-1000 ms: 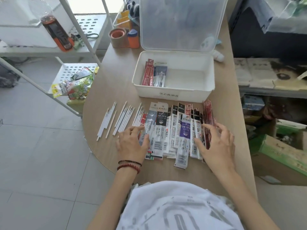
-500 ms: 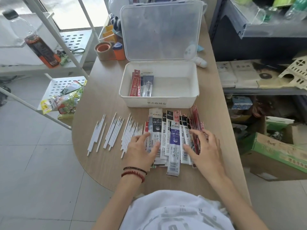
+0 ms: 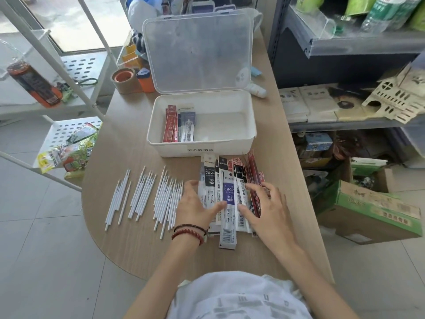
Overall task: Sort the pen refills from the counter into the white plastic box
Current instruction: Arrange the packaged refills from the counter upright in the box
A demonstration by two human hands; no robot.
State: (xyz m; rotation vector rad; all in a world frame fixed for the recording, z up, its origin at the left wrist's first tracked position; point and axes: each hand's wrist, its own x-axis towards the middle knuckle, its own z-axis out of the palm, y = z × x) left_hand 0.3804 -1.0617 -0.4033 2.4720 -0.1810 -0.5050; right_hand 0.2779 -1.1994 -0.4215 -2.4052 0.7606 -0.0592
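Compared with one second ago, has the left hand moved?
Yes. The left hand moved to the right: then it lay below the white box at its left corner, now below its middle.

Small retail shop, prob. stationery/general. Evidence: sales counter (image 3: 128, 139), shelving (image 3: 358, 46) w/ bottled drinks (image 3: 386, 12), snack pkts (image 3: 73, 150) on white rack (image 3: 62, 130), stock carton (image 3: 372, 212) on floor, barcoded refill packs (image 3: 228, 180).

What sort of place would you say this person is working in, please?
Probably a small stationery shop or its stockroom: packaged pen refills piled on the wooden counter, a stocked metal shelf rack, and a cardboard carton on the floor.
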